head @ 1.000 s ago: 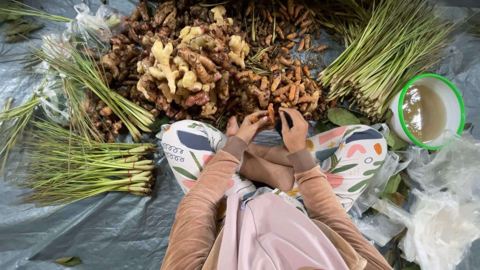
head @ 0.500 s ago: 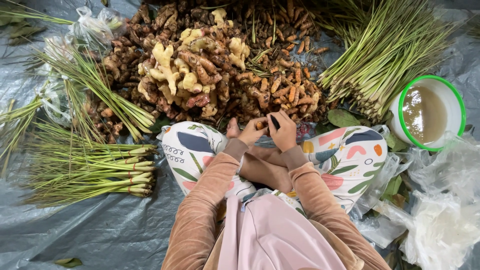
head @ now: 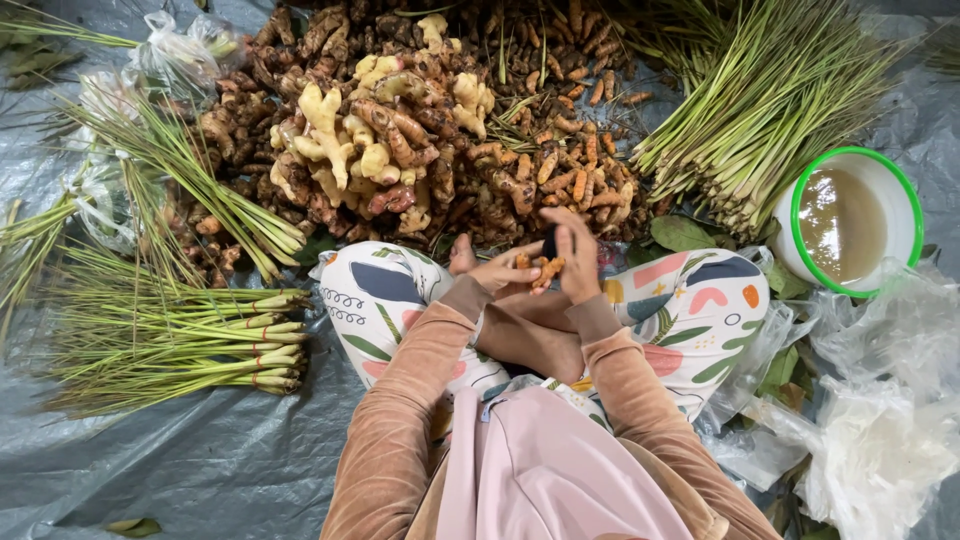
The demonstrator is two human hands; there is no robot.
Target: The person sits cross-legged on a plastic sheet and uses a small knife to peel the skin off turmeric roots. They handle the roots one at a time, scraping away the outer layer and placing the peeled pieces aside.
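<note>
I sit cross-legged on a grey plastic sheet [head: 180,470], in patterned trousers and brown sleeves. My left hand [head: 503,270] and my right hand [head: 577,255] meet in front of my lap. Between them is a small orange turmeric root [head: 545,268], which both hands grip. A dark handle [head: 549,243] shows in my right hand above the root. Just beyond my hands lies a large heap of ginger and turmeric roots [head: 420,130].
Bundles of lemongrass lie at the left [head: 170,340] and the upper right [head: 770,110]. A white bowl with a green rim [head: 855,222] holds cloudy water at the right. Crumpled clear plastic bags [head: 880,440] lie at the lower right. Green leaves [head: 680,233] sit beside my right knee.
My hands were apart at the heap's edge, the left holding a root. They have come together nearer my lap and now both grip the orange root.
</note>
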